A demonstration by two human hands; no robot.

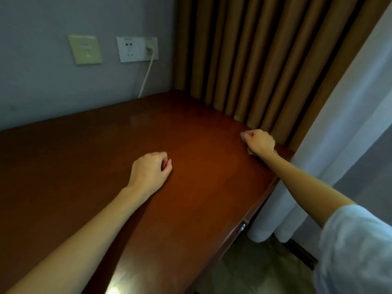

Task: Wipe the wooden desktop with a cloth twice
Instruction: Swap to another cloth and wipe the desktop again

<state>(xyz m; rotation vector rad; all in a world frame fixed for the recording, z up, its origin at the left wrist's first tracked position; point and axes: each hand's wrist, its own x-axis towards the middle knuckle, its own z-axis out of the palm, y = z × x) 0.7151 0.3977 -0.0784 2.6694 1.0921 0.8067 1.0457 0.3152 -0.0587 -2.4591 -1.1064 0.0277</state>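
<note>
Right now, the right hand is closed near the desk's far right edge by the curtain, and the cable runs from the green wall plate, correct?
Not quite: in the head view the cable runs from the white socket, not the green plate. The right hand is as you say.

wooden desktop; both fists resting on it

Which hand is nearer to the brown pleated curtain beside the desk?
Right. The right hand, curled into a fist, sits at the desktop's far right edge, just short of the brown pleated curtain. The left hand rests mid-desk, well away from it.
</note>
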